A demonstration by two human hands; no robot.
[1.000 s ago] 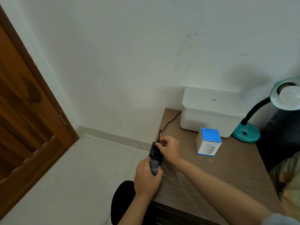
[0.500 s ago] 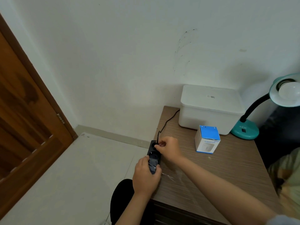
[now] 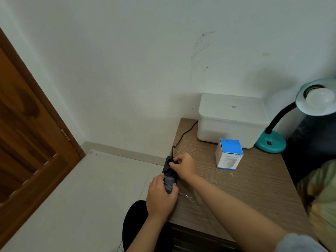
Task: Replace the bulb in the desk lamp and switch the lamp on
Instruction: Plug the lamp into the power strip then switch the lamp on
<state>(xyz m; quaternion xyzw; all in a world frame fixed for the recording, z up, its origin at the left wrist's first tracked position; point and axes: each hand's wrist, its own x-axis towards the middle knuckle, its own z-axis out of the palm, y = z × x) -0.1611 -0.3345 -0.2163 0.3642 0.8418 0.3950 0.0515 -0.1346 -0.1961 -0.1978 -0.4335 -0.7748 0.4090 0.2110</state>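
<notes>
A person's two bare forearms reach in from the near edge toward the left edge of a wood-grain counter (image 3: 236, 188). The left hand (image 3: 161, 194) is nearest, fingers curled closed around the near end of a black power strip (image 3: 170, 176) that lies along the counter's left edge. Just beyond it, the right hand (image 3: 184, 167) is closed in a pinch on a black plug (image 3: 171, 160) at the far end of the strip; whether the plug is fully seated cannot be told. A thin black cord (image 3: 183, 133) runs from the plug away across the counter toward the far wall, passing behind a white lidded box (image 3: 231, 120).

Right of the hands and well apart from them, a small white carton with a blue top (image 3: 228, 153) stands upright on the counter, just in front of the white box. At the far right corner stands the desk lamp (image 3: 271, 140), with a teal round base, a black bendy neck and a teal shade. A white bulb (image 3: 320, 98) sits in the shade, facing the viewer, unlit. The lamp is far from both hands, across the full width of the counter.

To the left lie a pale tiled floor (image 3: 81, 197) and a brown wooden door (image 3: 27, 142). A plain white wall (image 3: 145, 60) fills the background.
</notes>
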